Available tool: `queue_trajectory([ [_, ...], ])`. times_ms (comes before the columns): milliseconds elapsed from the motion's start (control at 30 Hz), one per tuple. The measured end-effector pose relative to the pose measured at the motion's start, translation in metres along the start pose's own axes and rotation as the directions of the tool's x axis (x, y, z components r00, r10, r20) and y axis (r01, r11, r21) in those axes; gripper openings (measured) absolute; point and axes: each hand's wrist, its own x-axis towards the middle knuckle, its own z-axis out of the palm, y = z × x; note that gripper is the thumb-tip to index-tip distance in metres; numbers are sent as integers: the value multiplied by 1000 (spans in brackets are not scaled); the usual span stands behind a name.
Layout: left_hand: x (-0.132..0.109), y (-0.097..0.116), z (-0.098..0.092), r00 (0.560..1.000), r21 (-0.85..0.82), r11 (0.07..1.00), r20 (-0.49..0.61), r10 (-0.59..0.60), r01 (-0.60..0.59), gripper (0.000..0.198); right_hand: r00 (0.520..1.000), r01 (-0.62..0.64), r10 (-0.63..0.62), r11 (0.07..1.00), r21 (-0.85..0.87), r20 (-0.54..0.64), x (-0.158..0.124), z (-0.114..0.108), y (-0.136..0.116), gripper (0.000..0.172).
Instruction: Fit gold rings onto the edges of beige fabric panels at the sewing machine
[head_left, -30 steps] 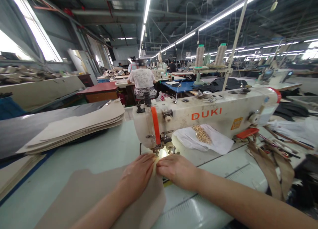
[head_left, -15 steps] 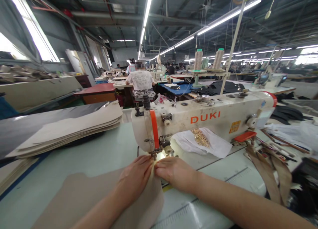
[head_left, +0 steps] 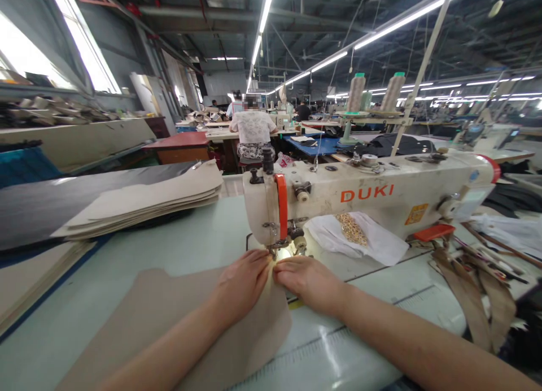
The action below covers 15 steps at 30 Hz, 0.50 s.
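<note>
A beige fabric panel (head_left: 169, 306) lies flat on the pale green machine table, its edge running up to the needle area of a white sewing machine (head_left: 322, 176) lettered DUKI. My left hand (head_left: 243, 283) rests on the panel just left of the needle, fingers closed on its edge. Against the same edge from the right, my right hand (head_left: 311, 283) is closed, thumb and fingers pinching the fabric. The fingertips almost meet in front of the lit presser foot (head_left: 275, 252), which they partly hide.
Stacked beige panels (head_left: 148, 201) lie at the left. Under the machine arm sits a white bag (head_left: 322, 238) with gold metal rings (head_left: 352, 230). Brown straps (head_left: 459, 289) and tools lie at the right. Thread cones (head_left: 355, 94) stand behind; a seated person (head_left: 253, 128) works farther back.
The view has turned slightly left, so everything sits farther right in the picture. Both hands keep their hold on the panel's edge by the needle.
</note>
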Motion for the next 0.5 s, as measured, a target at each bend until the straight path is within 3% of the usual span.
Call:
queue_trajectory([
  [200, -44, 15, -19, 998, 14, 998, -12, -65, 65, 30, 985, 76, -70, 997, 29, -159, -5, 5, -8, 13],
  [333, -72, 29, -33, 990, 10, 991, 44, -133, 133, 31, 964, 71, -68, 998, 1, -255, -9, 6, -12, 16],
  [500, -107, 45, -50, 967, 84, 965, -89, -240, 248, 66, 943, 34, -39, 999, -21, -331, -17, 4, -13, 18],
])
